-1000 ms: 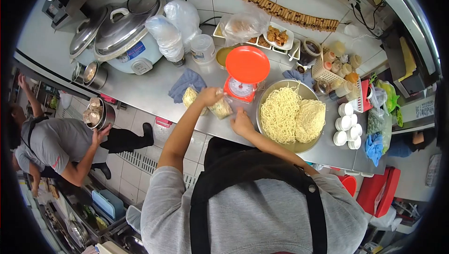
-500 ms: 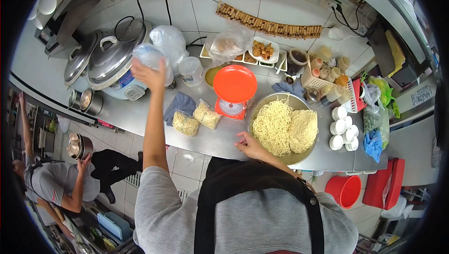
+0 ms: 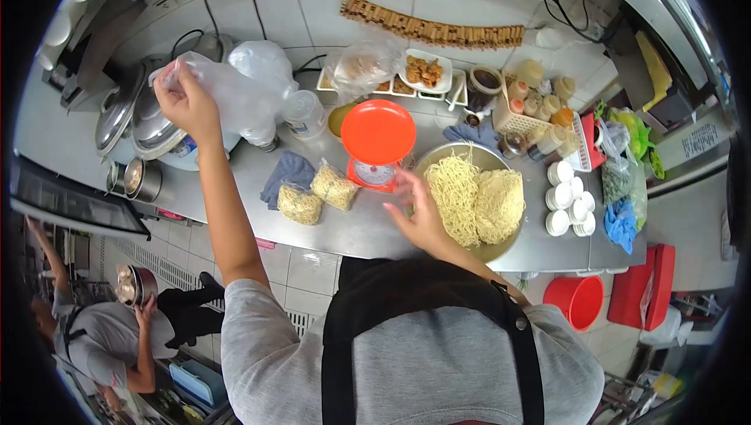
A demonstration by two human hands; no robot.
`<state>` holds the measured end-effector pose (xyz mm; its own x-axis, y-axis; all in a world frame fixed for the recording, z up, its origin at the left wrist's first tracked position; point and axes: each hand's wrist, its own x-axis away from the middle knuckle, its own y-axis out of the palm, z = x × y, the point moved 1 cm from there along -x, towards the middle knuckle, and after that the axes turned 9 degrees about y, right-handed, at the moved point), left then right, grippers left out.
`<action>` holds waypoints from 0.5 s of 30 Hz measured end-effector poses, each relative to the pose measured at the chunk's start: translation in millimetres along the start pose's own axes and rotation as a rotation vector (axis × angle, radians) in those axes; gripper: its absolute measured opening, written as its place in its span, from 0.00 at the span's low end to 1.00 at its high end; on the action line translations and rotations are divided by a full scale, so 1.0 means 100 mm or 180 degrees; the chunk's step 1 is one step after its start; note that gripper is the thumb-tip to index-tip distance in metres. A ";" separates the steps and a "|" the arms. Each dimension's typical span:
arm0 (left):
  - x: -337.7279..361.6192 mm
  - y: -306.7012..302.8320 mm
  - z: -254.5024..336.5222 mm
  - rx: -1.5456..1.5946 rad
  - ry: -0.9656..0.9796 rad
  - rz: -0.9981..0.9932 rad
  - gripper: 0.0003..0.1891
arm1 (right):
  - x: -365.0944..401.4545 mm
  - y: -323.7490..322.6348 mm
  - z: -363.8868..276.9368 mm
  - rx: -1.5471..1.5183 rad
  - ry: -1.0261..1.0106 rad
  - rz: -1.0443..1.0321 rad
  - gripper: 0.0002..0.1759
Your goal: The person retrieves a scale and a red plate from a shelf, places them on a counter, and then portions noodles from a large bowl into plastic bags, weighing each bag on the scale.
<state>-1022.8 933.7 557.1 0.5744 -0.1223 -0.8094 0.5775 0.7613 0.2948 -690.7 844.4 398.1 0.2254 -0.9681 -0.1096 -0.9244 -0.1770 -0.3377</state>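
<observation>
My left hand [image 3: 190,106] is raised over the rice cookers, its fingers pinching the edge of a clear plastic bag [image 3: 228,85] that stretches to the right. Near the scale my right hand [image 3: 417,212] hangs with its fingers apart and slightly blurred, holding nothing. The scale has a red-orange pan [image 3: 379,132] and a round dial [image 3: 374,172]. Just right of that hand, a wide metal bowl [image 3: 512,161] holds a loose heap of yellow noodles [image 3: 454,197] and a denser noodle mound [image 3: 501,206]. Two bags of noodles, one nearer [image 3: 299,204] and one farther [image 3: 335,187], lie left of the scale.
Behind stand a plastic tub [image 3: 303,114], a plate of fried pieces [image 3: 425,71] and a basket of bottles [image 3: 504,120]. White stacked cups [image 3: 558,198] are at right. A co-worker [image 3: 117,339] holds a pot [image 3: 136,286] at lower left.
My left hand moved left, drawing the plastic bag out from the pile. My right hand rose toward the scale, fingers spreading. At lower left, a dark-framed door or panel has come into view.
</observation>
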 end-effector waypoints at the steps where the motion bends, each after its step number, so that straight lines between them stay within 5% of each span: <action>1: 0.19 0.03 0.12 0.0031 -0.0062 -0.0043 0.05 | -0.03 -0.02 -0.16 0.0385 -0.0785 0.0720 0.26; 5: 1.18 0.09 0.52 0.0630 -0.1606 -0.1068 0.07 | -0.07 0.03 -0.31 0.0561 -0.1513 0.1404 0.19; 7: 1.70 0.07 0.50 0.1207 -0.2559 -0.1993 0.08 | -0.05 0.04 -0.16 0.0311 -0.1530 0.0207 0.11; 8: 1.84 0.05 0.54 0.1277 -0.2616 -0.2039 0.08 | 0.01 0.01 -0.08 0.0373 -0.1470 0.0260 0.11; 10: 2.04 -0.03 0.62 0.1329 -0.3602 -0.1175 0.11 | 0.09 -0.01 0.09 -0.0370 -0.0011 0.0082 0.12; 11: 2.14 -0.06 0.73 0.1368 -0.3628 -0.1200 0.11 | 0.10 -0.02 0.19 -0.0282 -0.0025 0.0514 0.12; 13: 2.32 -0.13 1.08 0.0567 -0.1231 -0.1417 0.09 | 0.10 -0.09 0.34 -0.0333 0.0182 0.0613 0.12; 14: 2.37 -0.19 1.16 0.0580 -0.1246 -0.1419 0.09 | 0.11 -0.13 0.36 -0.0413 0.0385 0.0677 0.13; 15: 2.41 -0.23 1.26 0.0693 -0.0516 -0.2123 0.08 | 0.13 -0.16 0.35 -0.0525 0.0273 0.0564 0.14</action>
<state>-824.7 806.7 418.9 0.1281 -0.6229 -0.7718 0.9283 0.3493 -0.1278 -662.1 840.5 369.2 0.0351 -0.9968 -0.0713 -0.9865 -0.0232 -0.1624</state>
